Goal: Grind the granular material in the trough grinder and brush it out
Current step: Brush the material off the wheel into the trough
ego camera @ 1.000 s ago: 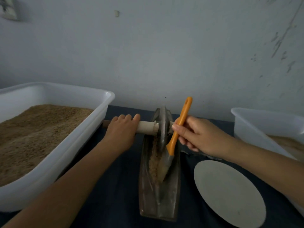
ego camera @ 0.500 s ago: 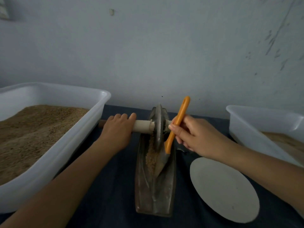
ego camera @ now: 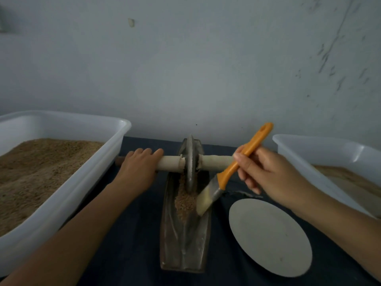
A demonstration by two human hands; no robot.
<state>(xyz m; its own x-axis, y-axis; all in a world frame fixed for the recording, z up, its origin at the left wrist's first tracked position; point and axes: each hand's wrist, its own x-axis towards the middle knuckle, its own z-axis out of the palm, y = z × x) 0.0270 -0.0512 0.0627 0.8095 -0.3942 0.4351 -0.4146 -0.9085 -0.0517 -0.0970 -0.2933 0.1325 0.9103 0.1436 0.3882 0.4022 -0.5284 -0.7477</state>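
A: Any writing or labels?

B: None legible on any item.

A: Containers?

B: Three. One large white tub (ego camera: 61, 182) at the worktop's (ego camera: 132, 240) left edge, heaped with brown granular material (ego camera: 37, 172). A second white tub (ego camera: 321, 162) at the right edge, holding a shallower, paler layer. Between them the metal trough grinder (ego camera: 185, 240), running from front edge toward back, with a small pile of grain (ego camera: 186, 201) under its wheel (ego camera: 190, 164).

A: Hands?

B: Two. Left hand (ego camera: 138, 168) wrapped over the left end of the axle (ego camera: 171, 163). Right hand (ego camera: 266, 172) pinched the orange handle of one brush (ego camera: 226, 172), bristles touching the trough's right wall beside the grain.

A: Anything else?

B: One round grey plate (ego camera: 270, 236), right of the trough, near the front edge.
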